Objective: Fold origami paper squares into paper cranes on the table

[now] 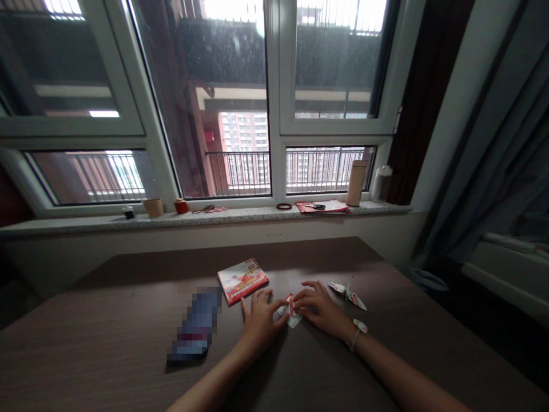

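Note:
A small folded piece of red and white paper (291, 312) lies on the dark wooden table (107, 320), pinched from both sides. My left hand (258, 321) holds its left edge between thumb and fingers. My right hand (321, 309) grips its right edge with fingers curled, a bracelet on the wrist. A finished folded paper crane (349, 294) rests just right of my right hand. A red printed paper stack (242, 280) lies beyond my left hand.
A blurred dark flat object (195, 329) lies left of my left hand. On the window sill (257, 216) stand a paper cup (153, 207), a red pot (181, 206), a tall tan flask (356, 183), a jar (380, 183) and red papers (322, 206). Curtains hang at right.

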The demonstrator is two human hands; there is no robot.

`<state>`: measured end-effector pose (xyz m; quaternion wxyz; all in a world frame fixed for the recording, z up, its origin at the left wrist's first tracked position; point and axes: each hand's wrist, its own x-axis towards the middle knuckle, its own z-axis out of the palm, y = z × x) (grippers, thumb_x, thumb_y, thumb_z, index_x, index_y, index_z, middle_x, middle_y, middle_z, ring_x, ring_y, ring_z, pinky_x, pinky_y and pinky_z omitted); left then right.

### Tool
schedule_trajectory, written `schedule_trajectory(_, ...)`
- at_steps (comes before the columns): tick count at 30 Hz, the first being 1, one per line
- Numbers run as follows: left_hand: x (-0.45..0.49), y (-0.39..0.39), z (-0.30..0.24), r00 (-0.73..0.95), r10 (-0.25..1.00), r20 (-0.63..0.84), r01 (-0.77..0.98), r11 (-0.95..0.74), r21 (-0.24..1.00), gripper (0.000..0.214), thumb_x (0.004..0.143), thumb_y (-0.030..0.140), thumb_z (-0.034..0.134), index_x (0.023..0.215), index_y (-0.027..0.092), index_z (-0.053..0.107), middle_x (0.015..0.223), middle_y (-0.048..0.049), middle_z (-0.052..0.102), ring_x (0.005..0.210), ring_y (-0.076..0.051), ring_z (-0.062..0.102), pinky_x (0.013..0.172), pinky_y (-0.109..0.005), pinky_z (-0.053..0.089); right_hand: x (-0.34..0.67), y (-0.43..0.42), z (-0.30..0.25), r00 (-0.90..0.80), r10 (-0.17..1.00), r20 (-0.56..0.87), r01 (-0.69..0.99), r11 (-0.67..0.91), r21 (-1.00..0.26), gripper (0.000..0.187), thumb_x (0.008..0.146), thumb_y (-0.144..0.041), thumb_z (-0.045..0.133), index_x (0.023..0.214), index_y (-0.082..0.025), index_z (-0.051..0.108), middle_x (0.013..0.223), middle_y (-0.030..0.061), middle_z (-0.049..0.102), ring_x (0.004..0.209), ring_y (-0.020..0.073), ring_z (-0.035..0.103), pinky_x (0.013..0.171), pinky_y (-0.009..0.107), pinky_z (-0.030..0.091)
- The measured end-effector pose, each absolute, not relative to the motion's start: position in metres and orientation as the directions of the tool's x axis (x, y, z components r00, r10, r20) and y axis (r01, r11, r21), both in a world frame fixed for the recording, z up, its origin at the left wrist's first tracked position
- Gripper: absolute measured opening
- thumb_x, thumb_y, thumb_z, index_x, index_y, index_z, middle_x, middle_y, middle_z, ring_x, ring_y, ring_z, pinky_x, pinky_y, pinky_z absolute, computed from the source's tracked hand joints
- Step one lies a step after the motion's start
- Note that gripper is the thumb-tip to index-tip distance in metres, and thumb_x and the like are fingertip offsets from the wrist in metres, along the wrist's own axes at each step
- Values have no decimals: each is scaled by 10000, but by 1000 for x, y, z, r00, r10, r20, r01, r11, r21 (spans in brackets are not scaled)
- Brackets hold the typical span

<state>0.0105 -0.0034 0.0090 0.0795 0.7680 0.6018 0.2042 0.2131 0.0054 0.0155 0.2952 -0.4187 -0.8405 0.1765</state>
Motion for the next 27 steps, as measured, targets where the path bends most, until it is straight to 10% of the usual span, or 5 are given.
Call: schedule_trajectory(27, 9, -3, 10, 181, 963, 200, 884, -248, 396, 246, 824, 372, 607, 1045, 439, 692, 1333, -42, 518, 1318, -328, 339, 1073, -659, 70, 213, 10, 7, -509, 776, 371, 628, 630, -456, 114, 863, -344, 615, 925, -357, 710, 1106, -18, 653, 1294, 252, 361, 1124, 576, 80)
